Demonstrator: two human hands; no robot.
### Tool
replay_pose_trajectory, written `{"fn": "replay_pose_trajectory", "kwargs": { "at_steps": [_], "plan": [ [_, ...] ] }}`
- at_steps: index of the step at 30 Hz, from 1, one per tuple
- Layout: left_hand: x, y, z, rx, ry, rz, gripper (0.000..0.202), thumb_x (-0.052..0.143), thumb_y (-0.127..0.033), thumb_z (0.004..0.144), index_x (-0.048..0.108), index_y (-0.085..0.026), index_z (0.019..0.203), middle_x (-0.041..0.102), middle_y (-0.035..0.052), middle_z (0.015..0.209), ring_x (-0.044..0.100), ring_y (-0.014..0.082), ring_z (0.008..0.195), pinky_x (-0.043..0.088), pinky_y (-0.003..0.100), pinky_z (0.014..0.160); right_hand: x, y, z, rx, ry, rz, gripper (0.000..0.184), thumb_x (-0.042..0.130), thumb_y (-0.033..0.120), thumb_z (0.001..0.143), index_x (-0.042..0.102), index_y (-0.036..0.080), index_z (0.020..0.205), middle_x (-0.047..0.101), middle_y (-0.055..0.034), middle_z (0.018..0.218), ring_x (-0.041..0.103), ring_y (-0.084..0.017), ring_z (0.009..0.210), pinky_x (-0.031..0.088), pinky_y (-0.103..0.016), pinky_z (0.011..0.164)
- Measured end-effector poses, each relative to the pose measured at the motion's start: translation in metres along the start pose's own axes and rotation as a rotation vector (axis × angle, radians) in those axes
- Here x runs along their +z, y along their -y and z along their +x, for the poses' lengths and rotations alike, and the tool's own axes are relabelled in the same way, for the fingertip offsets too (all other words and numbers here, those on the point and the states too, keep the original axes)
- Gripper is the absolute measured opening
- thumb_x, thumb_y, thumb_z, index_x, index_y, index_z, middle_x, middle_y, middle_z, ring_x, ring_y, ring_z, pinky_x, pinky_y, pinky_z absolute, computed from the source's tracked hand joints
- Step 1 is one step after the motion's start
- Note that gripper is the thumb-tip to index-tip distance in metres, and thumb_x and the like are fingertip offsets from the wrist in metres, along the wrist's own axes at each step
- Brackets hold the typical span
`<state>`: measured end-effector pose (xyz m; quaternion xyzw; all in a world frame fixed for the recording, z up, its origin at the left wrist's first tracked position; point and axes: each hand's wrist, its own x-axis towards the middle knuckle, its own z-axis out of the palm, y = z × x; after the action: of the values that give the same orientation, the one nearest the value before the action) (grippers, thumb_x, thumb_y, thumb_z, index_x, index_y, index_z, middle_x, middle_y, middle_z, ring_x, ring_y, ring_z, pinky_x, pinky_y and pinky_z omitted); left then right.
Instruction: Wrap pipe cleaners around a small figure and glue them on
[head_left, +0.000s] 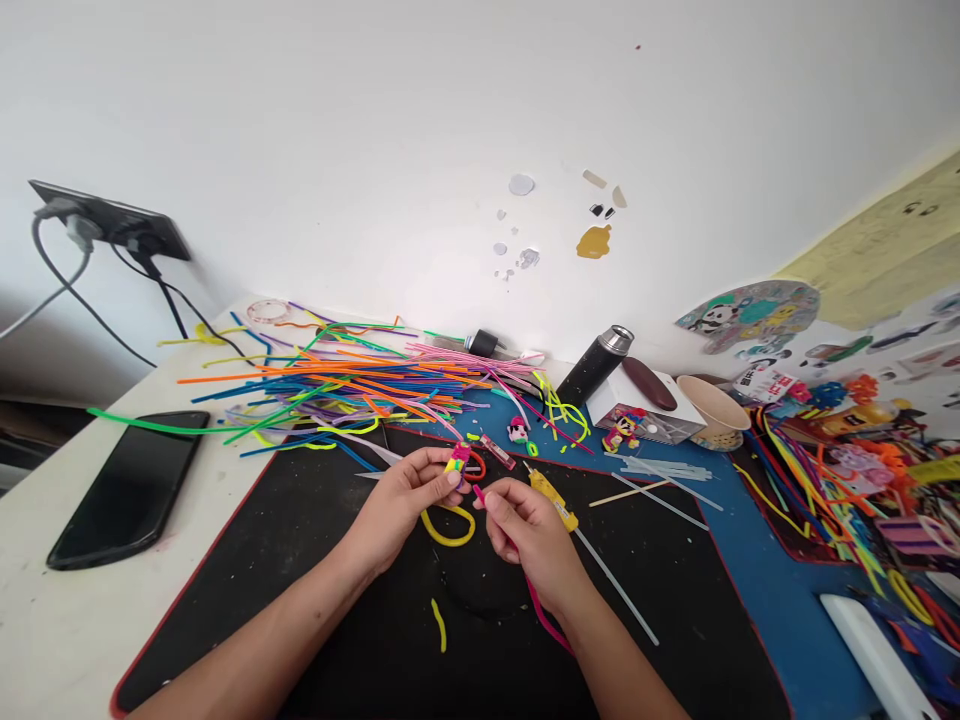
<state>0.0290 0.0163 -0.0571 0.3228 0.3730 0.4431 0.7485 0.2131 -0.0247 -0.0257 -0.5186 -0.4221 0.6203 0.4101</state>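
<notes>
My left hand (416, 490) pinches a small pipe-cleaner piece (458, 460) in pink, yellow and green between thumb and fingertips. Close beside it, my right hand (521, 530) is closed on a magenta pipe cleaner (550, 620), whose tip pokes out past the thumb and whose tail hangs below the palm. A bent yellow pipe cleaner (452, 541) loops under the left fingers. On the black mat (360, 620) lies a short yellow piece (439, 627). Just beyond the right hand rests a yellow glue gun (553, 502) with a clear glue stick (619, 588) out of its back.
Many coloured pipe cleaners (360, 375) spread across the back left. A phone (131, 490) lies at left. Behind stand a black thermos (596, 365), a tissue box (637, 405) and a bowl (712, 410). Glue sticks (667, 468) and a small figure (621, 431) sit at right.
</notes>
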Motion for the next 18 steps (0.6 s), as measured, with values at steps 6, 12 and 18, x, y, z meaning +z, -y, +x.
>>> {"fn": "replay_pose_trajectory", "kwargs": {
  "at_steps": [6,12,18],
  "plan": [
    [-0.0011,0.0011,-0.0002,0.019,0.006,0.062,0.037,0.092,-0.045,0.073,0.072,-0.018,0.089,0.077,0.0022,0.078,0.071,0.0179,0.073,0.054,0.031,0.078,0.0029,0.0018,0.0014,-0.022,-0.006,-0.094,0.043,0.076,0.061,0.086,0.069,0.018,0.089,0.052,0.0056,0.058,0.037,-0.009,0.048,0.026,-0.024,0.047],
    [-0.0025,0.0018,0.0005,0.021,0.015,0.06,0.036,0.09,-0.045,0.075,0.072,-0.018,0.091,0.077,0.0026,0.082,0.07,0.0171,0.074,0.054,0.029,0.078,-0.0011,0.0008,0.0005,0.007,0.017,-0.12,0.04,0.08,0.056,0.084,0.072,0.018,0.092,0.055,0.0046,0.062,0.04,-0.009,0.052,0.029,-0.023,0.048],
    [-0.0011,0.0033,-0.0004,0.027,0.036,0.093,0.039,0.091,-0.047,0.074,0.07,-0.018,0.092,0.075,0.0024,0.081,0.069,0.0178,0.074,0.054,0.03,0.075,-0.0008,-0.0018,0.0076,-0.044,-0.052,-0.154,0.038,0.081,0.056,0.081,0.069,0.02,0.081,0.056,0.0047,0.059,0.043,-0.01,0.049,0.03,-0.023,0.046]
  ]
}}
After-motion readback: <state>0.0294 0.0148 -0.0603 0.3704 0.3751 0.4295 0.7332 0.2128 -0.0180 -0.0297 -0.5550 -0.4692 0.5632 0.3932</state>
